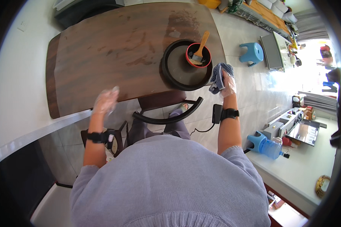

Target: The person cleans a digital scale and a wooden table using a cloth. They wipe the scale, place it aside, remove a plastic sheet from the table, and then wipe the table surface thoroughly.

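My right hand (pixel 228 85), in a clear plastic glove, is closed on a blue striped cloth (pixel 221 76) just off the right edge of the wooden table (pixel 108 56). My left hand (pixel 106 100), gloved likewise and a little blurred, is over the table's near edge with nothing seen in it. Close to the cloth, a round black tray (pixel 170 75) rests on the table. In it stands a bowl (pixel 191 63), red-rimmed and black inside, holding a brush (pixel 203 42) with a wooden handle, its bristles down. Wet-looking marks cover parts of the tabletop.
A chair (pixel 162 100) with a curved black backrest (pixel 170 119) stands between me and the table. Another chair (pixel 119 142) is partly visible at lower left. On the tiled floor to the right are a blue plastic stool (pixel 251 54) and, nearer, a large water bottle (pixel 270 149).
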